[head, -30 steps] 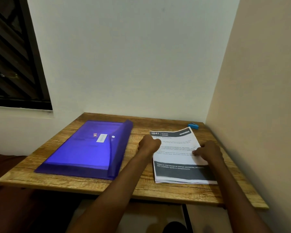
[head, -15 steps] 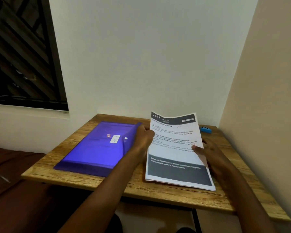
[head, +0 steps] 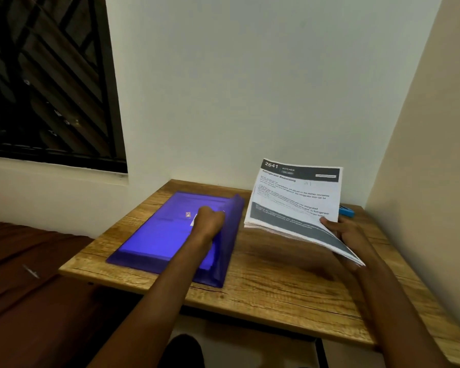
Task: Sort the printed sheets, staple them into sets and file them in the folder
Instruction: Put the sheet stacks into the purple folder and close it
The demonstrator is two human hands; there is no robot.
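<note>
Right hand [head: 348, 235]: holds the stack of sheets [head: 292, 205] lifted off the table [head: 276, 282], tilted with the printed face toward the person. The fingers run underneath the near right corner and the thumb sits on top, so the pile fans slightly at that edge. I judge it is held up like this to free the table and keep the heading readable for sorting.

Left hand [head: 209, 221]: rests on the folder [head: 170, 235], near its white label. The fingers are curled in, but what they close on is hidden by the back of the hand, so I cannot tell whether they pinch the flap or only press down. Likely purpose: steadying or opening the folder while the paper is out of the way.

Folder: blue-violet plastic, lying flat on the left part of the table, long side running away from the person; its right-hand edge looks slightly raised.

Stapler [head: 346, 211]: small blue thing in the far right corner of the table, partly behind the sheets; untouched, so I judge stapling has not begun.

Stage: early, sheets unsorted in one pile.

Count, hands: two.
Count, folders: one.
Count, staplers: one.
Count, sheets: one stack; the number of pages cannot be told.
</note>
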